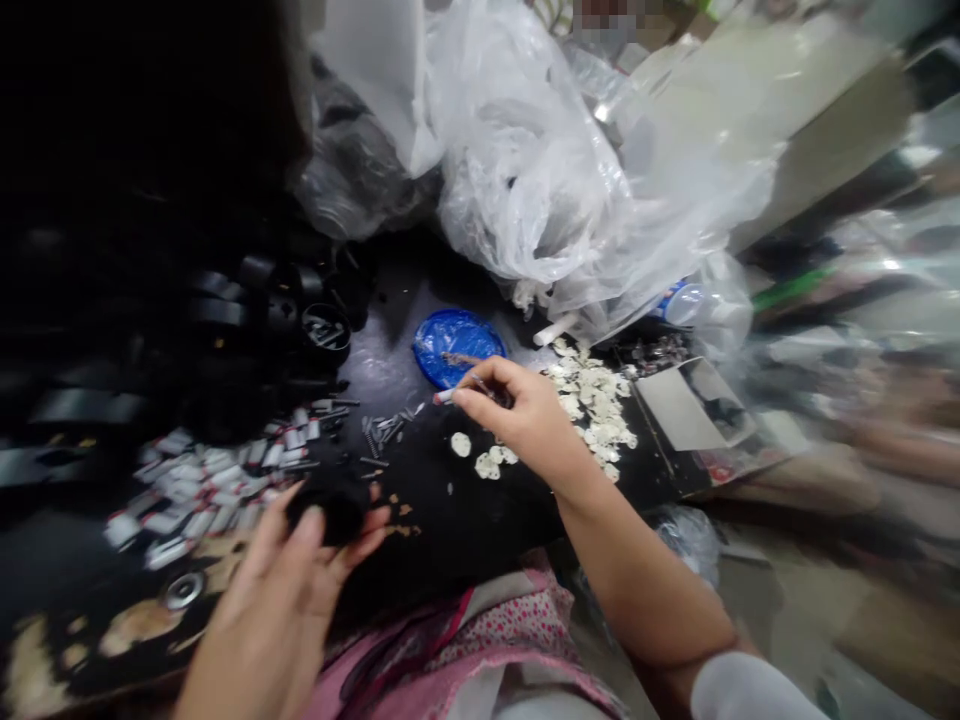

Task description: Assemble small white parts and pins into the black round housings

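Observation:
My left hand (289,565) is closed around a dark round part (330,512), whose details are lost in shadow. My right hand (529,415) pinches a small white cylinder with a red end (443,397) between thumb and fingertips. Just beyond those fingers lies a round blue lid (431,345), with a thin brown stick (461,359) across it. To the left, many similar white cylinders (217,480) with red ends are heaped on the dark table. Small springs (382,432) lie between the two hands. Flat cream-coloured discs (592,400) are piled right of my right hand.
Crumpled clear plastic bags (525,170) cover the back of the table. Black round housings (326,330) stand at the left. A small open carton (697,405) sits at the right edge, and a metal ring (183,591) lies at the front left. The right side is blurred.

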`<state>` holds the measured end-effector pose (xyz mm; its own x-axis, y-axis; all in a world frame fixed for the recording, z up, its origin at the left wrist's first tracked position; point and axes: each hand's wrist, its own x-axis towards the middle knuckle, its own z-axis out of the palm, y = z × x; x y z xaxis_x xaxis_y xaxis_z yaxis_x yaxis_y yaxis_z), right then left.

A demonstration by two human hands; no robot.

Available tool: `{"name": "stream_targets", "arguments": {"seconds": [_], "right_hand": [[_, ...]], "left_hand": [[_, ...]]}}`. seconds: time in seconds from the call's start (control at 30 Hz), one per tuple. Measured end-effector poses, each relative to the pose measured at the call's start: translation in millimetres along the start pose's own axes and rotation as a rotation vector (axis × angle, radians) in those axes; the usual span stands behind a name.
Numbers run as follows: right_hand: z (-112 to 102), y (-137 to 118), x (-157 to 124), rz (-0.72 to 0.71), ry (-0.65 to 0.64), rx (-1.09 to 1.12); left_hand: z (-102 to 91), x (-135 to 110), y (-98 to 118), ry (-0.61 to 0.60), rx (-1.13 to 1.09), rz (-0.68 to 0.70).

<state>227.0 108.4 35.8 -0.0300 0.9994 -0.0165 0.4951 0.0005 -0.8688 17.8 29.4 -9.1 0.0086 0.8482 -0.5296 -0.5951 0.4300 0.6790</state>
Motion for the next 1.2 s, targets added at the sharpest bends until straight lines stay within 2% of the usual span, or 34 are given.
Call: {"name": "stream_targets", "arguments": {"seconds": [0.07, 0.13, 0.23, 0.37, 0.5, 0.67, 0.73, 0.8, 0.87, 0.97, 1.03, 1.1, 1.2], "right_hand": [[10.9, -7.1, -9.1, 0.064, -0.077, 0.208], [21.5, -15.1, -17.0, 0.091, -0.158, 0.319], [32.0, -27.5, -25.0, 0.058, -0.199, 0.303], [37.5, -38.1, -28.6, 0.020, -0.164, 0.225], [39.1, -41.5, -29.6, -0.010, -0.201, 0.121], [38.0, -44.4, -35.3, -0.141, -0.225, -0.064], [36.3, -45.0, -37.2, -0.222, -0.208, -0.107], [33.2, -44.7, -37.6, -0.261, -0.214, -0.107], [29.2, -43.0, -36.6, -0.202, -0.297, -0.026], [24.9, -37.7, -35.1, 0.037, -0.548, 0.234], [24.8, -33.6, -36.0, 0.184, -0.661, 0.380], [26.2, -30.4, -38.3, 0.274, -0.677, 0.437], [29.7, -28.9, -41.1, 0.304, -0.654, 0.415]], "left_hand": [[12.9, -3.5, -1.0, 0.014, -0.028, -0.051], [19.2, -3.4, -1.1, 0.013, -0.100, -0.114], [19.7, -2.4, 2.5, 0.000, -0.231, -0.197], [16.9, -3.8, 6.3, -0.013, -0.279, -0.231], [14.7, -7.4, 1.6, -0.047, -0.222, -0.137], [8.4, -12.5, -4.1, 0.041, 0.078, 0.094], [6.4, -13.1, -3.6, 0.030, 0.151, 0.119], [5.4, -12.9, -2.2, 0.006, 0.128, 0.089], [4.4, -13.3, -1.2, -0.007, 0.066, 0.037], [1.0, -17.2, -1.5, -0.012, 0.001, -0.063], [-2.3, -22.0, -2.4, -0.031, -0.011, -0.144], [-5.3, -26.8, -3.0, -0.059, 0.013, -0.183], [-7.8, -30.5, -2.0, -0.077, 0.084, -0.153]]}}
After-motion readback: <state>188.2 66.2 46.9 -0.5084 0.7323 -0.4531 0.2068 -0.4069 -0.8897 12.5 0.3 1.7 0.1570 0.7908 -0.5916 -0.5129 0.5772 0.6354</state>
